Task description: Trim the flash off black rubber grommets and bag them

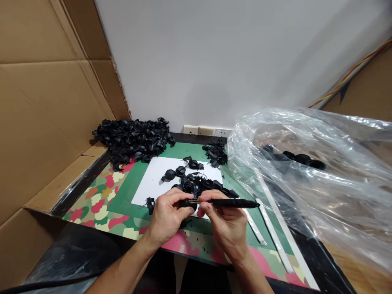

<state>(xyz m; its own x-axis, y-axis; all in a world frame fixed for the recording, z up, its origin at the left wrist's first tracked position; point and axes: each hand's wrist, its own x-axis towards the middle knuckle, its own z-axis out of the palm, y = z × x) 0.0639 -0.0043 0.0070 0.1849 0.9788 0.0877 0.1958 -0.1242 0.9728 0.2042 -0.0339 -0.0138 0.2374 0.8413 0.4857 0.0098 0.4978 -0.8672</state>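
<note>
My left hand is closed, pinching a small black rubber part between thumb and fingers above the front edge of a white sheet. My right hand grips a pen-like tool with a black handle and a thin metal tip. Its tip points left and meets the rubber part; whether it is a blade I cannot tell. Just beyond my fingers, several loose black rubber parts lie on the sheet. A pair of joined round parts rests farther back.
A large heap of black rubber pieces stands at the back left, a smaller pile of scraps behind the sheet. Clear plastic bag with black round parts covers the right side. Cardboard walls the left. Two pale strips lie right.
</note>
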